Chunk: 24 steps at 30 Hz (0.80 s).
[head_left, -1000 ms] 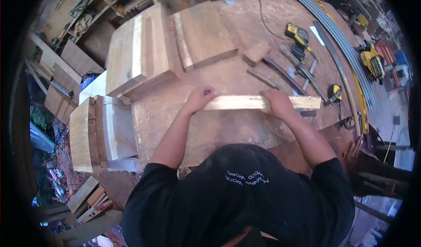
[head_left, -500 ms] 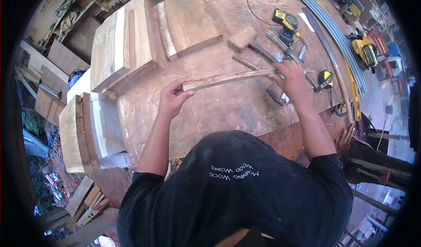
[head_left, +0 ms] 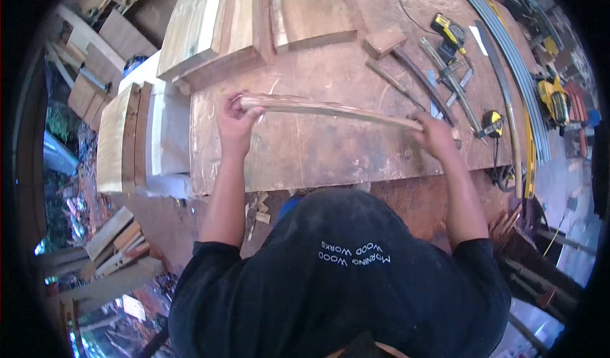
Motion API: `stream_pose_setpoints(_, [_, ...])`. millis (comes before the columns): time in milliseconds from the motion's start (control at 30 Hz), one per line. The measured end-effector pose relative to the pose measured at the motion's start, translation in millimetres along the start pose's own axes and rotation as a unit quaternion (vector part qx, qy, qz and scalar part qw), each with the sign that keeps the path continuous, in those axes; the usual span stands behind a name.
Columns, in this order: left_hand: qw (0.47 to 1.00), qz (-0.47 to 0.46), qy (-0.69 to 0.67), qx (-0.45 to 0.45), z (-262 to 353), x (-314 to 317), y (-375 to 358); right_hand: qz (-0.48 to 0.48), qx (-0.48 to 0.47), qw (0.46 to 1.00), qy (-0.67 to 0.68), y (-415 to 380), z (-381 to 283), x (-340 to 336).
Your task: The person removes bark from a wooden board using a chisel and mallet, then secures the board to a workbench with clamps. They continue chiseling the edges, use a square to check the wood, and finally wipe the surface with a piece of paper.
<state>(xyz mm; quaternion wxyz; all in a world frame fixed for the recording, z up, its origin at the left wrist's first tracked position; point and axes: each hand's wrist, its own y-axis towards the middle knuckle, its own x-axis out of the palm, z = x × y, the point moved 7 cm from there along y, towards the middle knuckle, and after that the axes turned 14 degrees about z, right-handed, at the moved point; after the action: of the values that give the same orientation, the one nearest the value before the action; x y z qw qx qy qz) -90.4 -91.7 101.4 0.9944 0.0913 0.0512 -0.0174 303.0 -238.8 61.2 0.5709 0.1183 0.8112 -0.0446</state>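
Observation:
A long, narrow, rough-edged wooden strip is held above the workbench, sloping down to the right. My left hand is closed round its left end, thumb on the near side. At the other end, my right hand grips the strip with its fingers bent over it; part of these fingers is hidden. Just beyond my right hand lie a dark curved handle, a thin wooden stick and a bar clamp. A small wooden block rests behind them.
Thick wooden slabs and another board occupy the back left. A yellow-black cordless tool, tape measure and long metal bars are on the right. More slabs stand left of the bench.
The view has shifted, so the bench appears higher and further right. My right hand has come nearer my body with its strip end. The dark brush-like thing beside it is now hidden.

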Motion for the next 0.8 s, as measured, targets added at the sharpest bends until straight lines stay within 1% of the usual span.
stream_pose_setpoints(33, [0.990,0.076,-0.109,-0.035,-9.4,-11.2,-1.6,-0.071,0.020,0.996,0.047,-2.9,-9.1,17.1])
stream_pose_setpoints(67, [0.962,0.154,-0.216,-0.064,-20.9,-24.9,-5.4,-0.143,0.037,0.985,0.093,-6.7,-22.4,32.8])
stream_pose_setpoints(100, [0.957,0.166,-0.223,-0.083,-33.8,-34.5,-10.8,-0.177,0.003,0.977,0.123,-10.6,-44.4,41.8])
stream_pose_setpoints(133, [0.955,0.182,-0.218,-0.079,-39.3,-41.3,-23.3,-0.210,-0.030,0.965,0.152,-16.4,-66.9,49.9])
stream_pose_setpoints(200, [0.913,0.235,-0.248,-0.222,-67.7,-42.5,-57.6,-0.296,-0.072,0.936,0.178,-28.7,-96.1,95.5])
stream_pose_setpoints(233, [0.914,0.227,-0.228,-0.246,-75.0,-39.1,-75.6,-0.376,-0.025,0.894,0.243,-35.5,-115.9,108.9])
stream_pose_setpoints(267, [0.913,0.217,-0.209,-0.275,-83.3,-34.8,-97.6,-0.454,0.028,0.838,0.301,-48.4,-136.5,119.8])
stream_pose_setpoints(300, [0.912,0.223,-0.215,-0.269,-89.3,-34.2,-113.5,-0.468,0.018,0.828,0.310,-54.7,-154.6,134.2])
stream_pose_setpoints(333, [0.902,0.218,-0.231,-0.292,-98.0,-32.4,-131.1,-0.483,0.008,0.816,0.317,-62.9,-169.5,151.4])
stream_pose_setpoints(367, [0.892,0.213,-0.247,-0.314,-103.8,-33.5,-144.4,-0.485,0.001,0.818,0.309,-70.0,-179.3,166.7])
stream_pose_setpoints(433, [0.890,0.233,-0.259,-0.295,-102.8,-58.1,-154.3,-0.357,-0.153,0.858,0.335,-67.4,-211.6,170.8])
stream_pose_setpoints(467, [0.889,0.246,-0.263,-0.282,-102.2,-72.7,-159.3,-0.358,-0.163,0.859,0.328,-75.6,-216.6,173.0])
stream_pose_setpoints(533, [0.879,0.275,-0.280,-0.270,-108.7,-100.4,-165.9,-0.242,-0.227,0.895,0.299,-81.2,-226.7,160.3])
stream_pose_setpoints(567, [0.869,0.301,-0.273,-0.283,-126.0,-118.5,-175.5,-0.307,-0.190,0.899,0.246,-88.1,-224.6,167.1])
stream_pose_setpoints(600, [0.857,0.333,-0.267,-0.290,-142.9,-142.4,-183.8,-0.293,-0.201,0.902,0.245,-94.8,-226.5,167.0])
stream_pose_setpoints(633, [0.855,0.339,-0.269,-0.286,-156.7,-163.4,-191.9,-0.282,-0.214,0.903,0.244,-103.6,-230.5,168.3])
stream_pose_setpoints(700, [0.841,0.356,-0.279,-0.296,-174.6,-196.0,-224.5,-0.329,-0.109,0.897,0.272,-126.3,-237.0,180.5])
stream_pose_setpoints(733, [0.833,0.365,-0.286,-0.302,-178.2,-213.5,-241.3,-0.384,-0.070,0.881,0.266,-140.6,-241.2,191.8])
stream_pose_setpoints(800, [0.808,0.386,-0.290,-0.339,-217.1,-246.6,-288.4,-0.428,-0.016,0.847,0.316,-169.6,-260.6,214.1])
